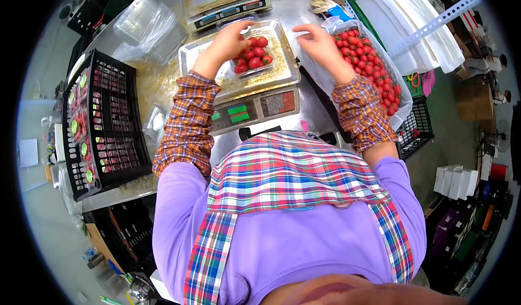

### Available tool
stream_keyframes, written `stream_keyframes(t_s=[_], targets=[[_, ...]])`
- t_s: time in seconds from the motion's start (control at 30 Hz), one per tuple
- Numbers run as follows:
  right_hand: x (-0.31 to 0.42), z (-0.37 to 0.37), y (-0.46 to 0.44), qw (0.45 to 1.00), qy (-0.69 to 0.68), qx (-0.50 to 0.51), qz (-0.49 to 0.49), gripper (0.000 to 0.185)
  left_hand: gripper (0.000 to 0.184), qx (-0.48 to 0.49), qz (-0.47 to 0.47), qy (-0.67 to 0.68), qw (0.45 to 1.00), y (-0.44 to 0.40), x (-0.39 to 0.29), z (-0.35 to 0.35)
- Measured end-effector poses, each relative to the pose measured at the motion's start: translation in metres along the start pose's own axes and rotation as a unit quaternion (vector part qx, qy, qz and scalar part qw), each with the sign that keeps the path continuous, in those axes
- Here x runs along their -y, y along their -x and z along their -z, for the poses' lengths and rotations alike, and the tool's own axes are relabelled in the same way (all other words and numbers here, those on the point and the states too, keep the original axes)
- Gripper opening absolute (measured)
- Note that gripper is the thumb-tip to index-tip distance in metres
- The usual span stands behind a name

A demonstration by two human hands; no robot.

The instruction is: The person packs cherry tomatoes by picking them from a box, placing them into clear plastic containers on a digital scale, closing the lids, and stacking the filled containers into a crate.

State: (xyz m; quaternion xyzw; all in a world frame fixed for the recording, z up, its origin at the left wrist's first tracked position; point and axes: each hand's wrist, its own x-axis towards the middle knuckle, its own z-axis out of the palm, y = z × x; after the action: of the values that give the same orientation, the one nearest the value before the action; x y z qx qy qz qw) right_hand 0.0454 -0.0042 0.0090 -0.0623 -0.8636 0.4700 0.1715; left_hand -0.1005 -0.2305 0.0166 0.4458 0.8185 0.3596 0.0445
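Currently at the centre of the work, a clear punnet point(255, 71) of red tomatoes point(254, 63) sat on the metal tray point(290, 77) of the front scale point(279, 103), on a silvery tabletop point(163, 90). A worker in checked sleeves held the left hand point(229, 42) curved over the punnet's left side, above that scale; whether its fingers were closed on a tomato or only near one could not be told. The right hand point(319, 43) hung just right of the scale's tray, fingers loosely bent and apart, with nothing visible between them. Right of the scale, beyond that hand, more tomatoes filled a container lined with a pale plastic bag point(400, 115). Left of the scale stood a black crate point(122, 177) of packed red fruit, and behind that crate, also left of the scale, clear plastic containers point(142, 23). A second scale point(227, 16) stood directly behind the front one.
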Motion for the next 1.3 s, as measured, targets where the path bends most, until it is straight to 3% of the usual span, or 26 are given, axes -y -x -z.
stream_keyframes(t_s=[0.07,0.1,0.13,0.17,0.23,0.3,0.33,0.37,0.47,0.5,0.63,0.77,1.2,1.3], targets=[[-0.009,0.021,0.009,0.999,-0.023,-0.023,0.015,0.029,0.027,-0.058,0.043,-0.04,0.997,0.009,0.018,0.012],[-0.012,0.034,0.017,0.999,-0.011,-0.023,-0.034,0.029,0.028,-0.049,0.139,0.053,0.988,0.015,0.01,0.021],[0.005,0.049,0.027,0.998,0.019,-0.016,-0.065,0.029,0.029,-0.059,0.137,0.04,0.988,0.024,0.01,0.028],[-0.029,0.058,0.029,0.995,0.08,-0.06,0.026,0.029,0.028,-0.059,0.148,0.065,0.985,0.03,0.013,0.033],[-0.014,0.084,0.05,0.987,0.155,-0.026,-0.017,0.03,0.026,-0.072,0.155,0.168,0.971,0.04,0.03,0.037],[-0.051,0.106,0.07,0.958,0.28,0.022,0.051,0.034,0.022,-0.117,0.186,0.291,0.931,0.052,0.025,0.054],[-0.045,0.111,0.082,0.949,0.288,0.098,-0.076,0.035,0.022,-0.144,0.2,0.335,0.909,0.056,0.026,0.061],[-0.071,0.116,0.094,0.926,0.319,0.159,-0.127,0.035,0.021,-0.147,0.189,0.433,0.869,0.061,0.021,0.069],[-0.057,0.108,0.114,0.917,0.39,0.085,-0.027,0.032,0.022,-0.141,0.124,0.563,0.805,0.07,0.035,0.088],[-0.055,0.107,0.117,0.92,0.384,0.075,-0.018,0.031,0.026,-0.113,0.094,0.553,0.82,0.073,0.03,0.093],[-0.03,0.101,0.118,0.938,0.343,0.051,-0.017,0.027,0.022,-0.149,0.147,0.561,0.801,0.083,-0.002,0.092],[-0.03,0.095,0.118,0.951,0.298,-0.033,-0.073,0.028,0.029,-0.136,0.144,0.438,0.877,0.085,0.036,0.079],[-0.043,0.089,0.123,0.952,0.251,-0.163,-0.068,0.028,0.029,-0.151,0.155,0.23,0.949,0.036,0.039,0.001],[-0.058,0.092,0.125,0.964,0.117,-0.203,-0.121,0.027,0.027,-0.106,0.177,0.074,0.976,0.033,0.045,-0.011]])
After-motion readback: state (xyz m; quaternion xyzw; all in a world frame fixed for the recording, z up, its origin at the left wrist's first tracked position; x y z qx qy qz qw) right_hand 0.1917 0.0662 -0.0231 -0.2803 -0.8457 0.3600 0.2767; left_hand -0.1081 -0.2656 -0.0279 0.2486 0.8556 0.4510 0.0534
